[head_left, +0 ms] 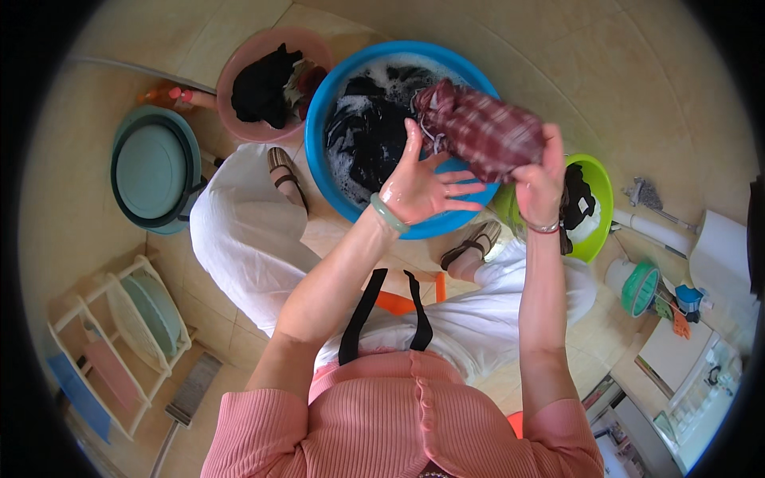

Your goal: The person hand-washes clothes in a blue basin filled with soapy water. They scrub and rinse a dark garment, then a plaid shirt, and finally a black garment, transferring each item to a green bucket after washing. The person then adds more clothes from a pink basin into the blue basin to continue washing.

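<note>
A bundled maroon plaid garment (490, 131) with a thin pale cord is held over the right side of a blue basin (316, 179). My right hand (540, 182) grips its right end with fingers and thumb. My left hand (426, 182), wet and with a pale green bangle at the wrist, is spread palm up just below the garment, holding nothing. Dark clothes (366, 131) lie in foamy water inside the basin. Whether the left fingertips touch the garment I cannot tell.
Beyond my left knee stand a pink basin (231, 60) of dark clothes and stacked grey-green basins (149, 171). A lime green basin (602, 203) with black and white clothes sits right. A white rack (119, 342) and a mop (195, 386) are lower left; a brush (645, 193) lies right.
</note>
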A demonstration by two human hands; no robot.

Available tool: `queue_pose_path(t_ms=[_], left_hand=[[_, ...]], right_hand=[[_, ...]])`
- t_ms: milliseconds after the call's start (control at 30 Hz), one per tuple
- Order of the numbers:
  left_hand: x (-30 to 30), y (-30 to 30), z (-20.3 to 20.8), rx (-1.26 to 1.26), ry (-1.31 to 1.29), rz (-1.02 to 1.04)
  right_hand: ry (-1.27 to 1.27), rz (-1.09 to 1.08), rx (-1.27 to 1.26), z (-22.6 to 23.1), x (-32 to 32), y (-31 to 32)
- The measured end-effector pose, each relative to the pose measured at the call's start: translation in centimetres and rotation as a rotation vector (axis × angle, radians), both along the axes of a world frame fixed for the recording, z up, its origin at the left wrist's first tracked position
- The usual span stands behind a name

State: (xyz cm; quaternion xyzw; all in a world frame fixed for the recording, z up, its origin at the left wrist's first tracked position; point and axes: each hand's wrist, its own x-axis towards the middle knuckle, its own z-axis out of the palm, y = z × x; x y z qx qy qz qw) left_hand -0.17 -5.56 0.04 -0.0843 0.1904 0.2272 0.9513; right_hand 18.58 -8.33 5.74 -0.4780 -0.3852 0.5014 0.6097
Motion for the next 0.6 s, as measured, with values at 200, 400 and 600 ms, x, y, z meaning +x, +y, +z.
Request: queue_pose_path(t_ms=[200,400,600], left_hand=[[3.0,-0.9,-2.1,0.010,-0.245,0.118],[4.7,-0.1,-1.7,-0.492,-0.439,0.215],[6.6,-1.1,4.3,-0.639,-0.804,0.324]], right_hand=[[-1.225,0.383,0.334,0.7,-3.5,-2.7],[-0.202,-0.112,-0.197,-2.6,-0.6,-6.8],[0.940,0.316,-0.503,-9.5,-6.9,-6.2]])
